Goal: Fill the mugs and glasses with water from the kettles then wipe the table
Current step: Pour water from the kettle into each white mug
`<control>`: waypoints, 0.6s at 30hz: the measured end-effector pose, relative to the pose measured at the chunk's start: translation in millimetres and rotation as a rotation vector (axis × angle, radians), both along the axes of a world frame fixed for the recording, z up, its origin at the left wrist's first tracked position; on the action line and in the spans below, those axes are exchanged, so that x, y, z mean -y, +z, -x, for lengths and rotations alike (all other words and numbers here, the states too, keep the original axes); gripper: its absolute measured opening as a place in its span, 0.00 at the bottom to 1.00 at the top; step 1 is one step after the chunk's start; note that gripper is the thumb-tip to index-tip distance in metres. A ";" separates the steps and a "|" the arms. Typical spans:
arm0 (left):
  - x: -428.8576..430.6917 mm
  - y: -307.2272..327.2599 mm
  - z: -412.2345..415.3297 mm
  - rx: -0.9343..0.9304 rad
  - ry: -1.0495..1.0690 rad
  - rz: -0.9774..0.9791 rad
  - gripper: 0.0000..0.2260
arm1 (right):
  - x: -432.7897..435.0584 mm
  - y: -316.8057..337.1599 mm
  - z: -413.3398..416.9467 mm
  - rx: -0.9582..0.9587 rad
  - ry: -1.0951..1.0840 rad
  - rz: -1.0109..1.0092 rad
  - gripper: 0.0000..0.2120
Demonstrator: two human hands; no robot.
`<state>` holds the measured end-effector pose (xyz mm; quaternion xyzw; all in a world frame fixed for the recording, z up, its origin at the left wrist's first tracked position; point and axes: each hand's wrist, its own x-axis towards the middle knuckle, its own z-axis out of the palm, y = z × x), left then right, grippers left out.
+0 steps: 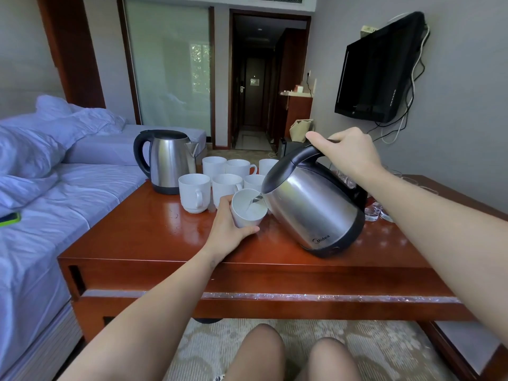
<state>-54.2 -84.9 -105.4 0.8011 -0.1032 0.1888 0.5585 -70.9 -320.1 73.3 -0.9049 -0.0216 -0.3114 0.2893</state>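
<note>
Hotel-style room, with a bed [68, 188] at the left of the frame and a wall television [382, 72] at upper right. A glossy red-brown table [165, 237] fills the centre.

At centre right, the right hand [349, 155] is wrapped round the black handle of a steel kettle [310, 213]. The kettle leans over, its long axis running from its base at lower right to its lid at upper left. Its spout points left and down, and a thin stream of water falls from it.

Just left of the spout, the left hand [228, 229] curls round a white mug [246, 213]. The mug's mouth is tipped toward the spout, probably to catch the stream cleanly. Whether its base touches the table cannot be told.

Behind it stand six more mugs [193, 192] and an upright second kettle [167, 160]. Clear glasses [373, 213] sit behind the pouring kettle.
</note>
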 end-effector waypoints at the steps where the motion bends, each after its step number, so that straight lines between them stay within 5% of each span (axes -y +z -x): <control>1: 0.1 -0.4 -0.4 0.000 -0.003 0.002 0.37 | 0.5 0.2 0.3 -0.002 0.000 -0.001 0.33; 18: -1.9 -5.1 -7.4 0.025 -0.030 0.026 0.35 | 4.0 1.0 6.7 0.004 0.016 -0.054 0.31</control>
